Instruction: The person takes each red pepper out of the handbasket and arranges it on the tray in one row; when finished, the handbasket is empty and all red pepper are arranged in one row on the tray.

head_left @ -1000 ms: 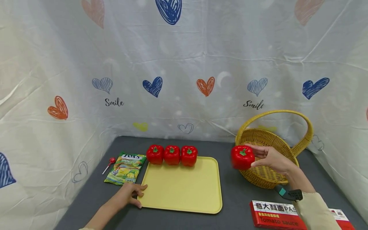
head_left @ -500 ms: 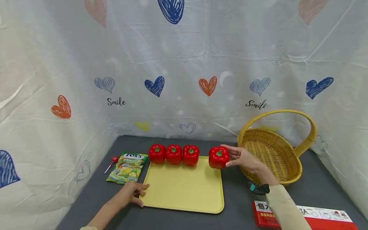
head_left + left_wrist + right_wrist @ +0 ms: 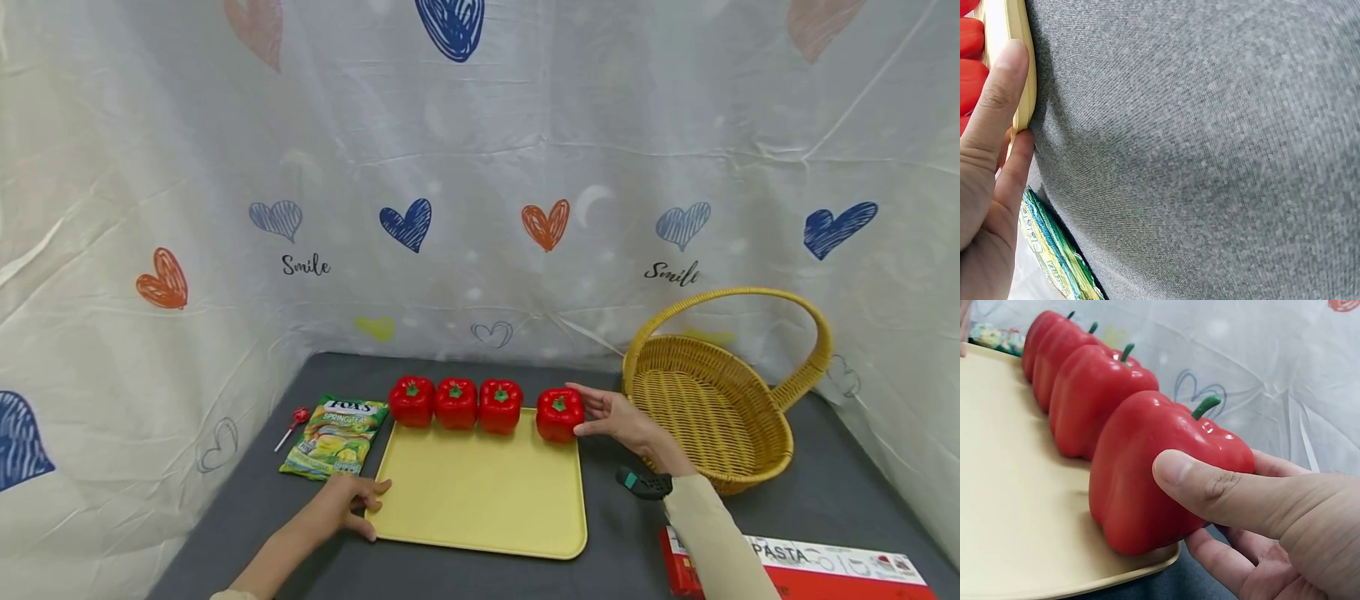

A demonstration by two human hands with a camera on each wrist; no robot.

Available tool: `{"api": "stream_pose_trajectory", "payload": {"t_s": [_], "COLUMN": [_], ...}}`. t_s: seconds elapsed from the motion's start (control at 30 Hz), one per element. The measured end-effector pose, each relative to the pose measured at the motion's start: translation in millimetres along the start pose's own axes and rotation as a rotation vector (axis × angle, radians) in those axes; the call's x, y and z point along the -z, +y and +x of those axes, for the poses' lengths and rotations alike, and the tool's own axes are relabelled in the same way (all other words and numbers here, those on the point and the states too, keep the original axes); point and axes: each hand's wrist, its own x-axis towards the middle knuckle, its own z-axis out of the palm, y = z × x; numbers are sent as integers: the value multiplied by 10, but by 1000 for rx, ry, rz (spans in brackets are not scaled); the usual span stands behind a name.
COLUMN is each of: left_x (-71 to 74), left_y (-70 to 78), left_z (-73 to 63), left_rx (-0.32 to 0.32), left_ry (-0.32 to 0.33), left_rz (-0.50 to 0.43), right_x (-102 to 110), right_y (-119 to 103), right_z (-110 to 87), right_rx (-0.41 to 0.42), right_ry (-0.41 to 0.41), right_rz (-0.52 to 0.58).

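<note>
My right hand (image 3: 621, 423) grips a red bell pepper (image 3: 559, 415) with a green stem, thumb on the near side and fingers around the back. In the right wrist view this pepper (image 3: 1147, 481) is at the tray's far right corner. A yellow tray (image 3: 480, 492) lies on the table, with three more red bell peppers (image 3: 456, 404) side by side along its far edge. A gap separates them from the held pepper. My left hand (image 3: 341, 504) holds the tray's near left corner between thumb and fingers; in the left wrist view the thumb (image 3: 1004, 87) lies against the rim.
To the tray's left lie a green FOX'S candy bag (image 3: 333, 437) and a red lollipop (image 3: 300, 415). A yellow wicker basket (image 3: 708, 417) with a tall handle stands on the right. A red-and-white pasta box (image 3: 840, 571) lies at the front right, partly behind my right sleeve.
My right hand has carried the bell pepper leftward from in front of the basket to the tray's far right corner. The left hand stays at the tray; the view has shifted slightly.
</note>
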Motion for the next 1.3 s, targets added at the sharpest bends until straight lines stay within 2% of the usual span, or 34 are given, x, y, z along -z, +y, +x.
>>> {"api": "stream_pose_trajectory", "payload": {"t_s": [0.2, 0.5, 0.6, 0.7, 0.73, 0.8, 0.93, 0.97, 1.13, 1.3], "left_x": [-8, -24, -22, -16, -14, -6, 9, 8, -3, -28], "left_y": [-13, 2, -15, -37, -46, -51, -45, -34, 13, 12], "left_z": [16, 14, -6, -31, -38, -55, -65, -62, -28, 4], "left_rx": [-4, 3, -36, -104, -146, -156, -126, -93, -23, -12], "left_ry": [-2, 4, 17, 34, 45, 45, 32, 25, 5, -16], "left_rz": [-3, -7, 19, 42, 49, 33, 31, 33, 53, 61], "right_x": [3, -9, -45, -76, -86, -104, -125, -122, -92, -50], "right_y": [17, 33, 35, 23, 16, -2, -32, -34, -15, 2], "right_z": [80, 150, 160, 175, 181, 193, 216, 216, 207, 173], "right_rx": [6, -11, -15, -12, -12, -15, -16, -17, -24, 2], "right_ry": [-30, -17, -11, -14, -16, -19, -28, -26, -17, -17], "right_rz": [27, 20, 34, 30, 30, 31, 22, 20, 9, -25]}}
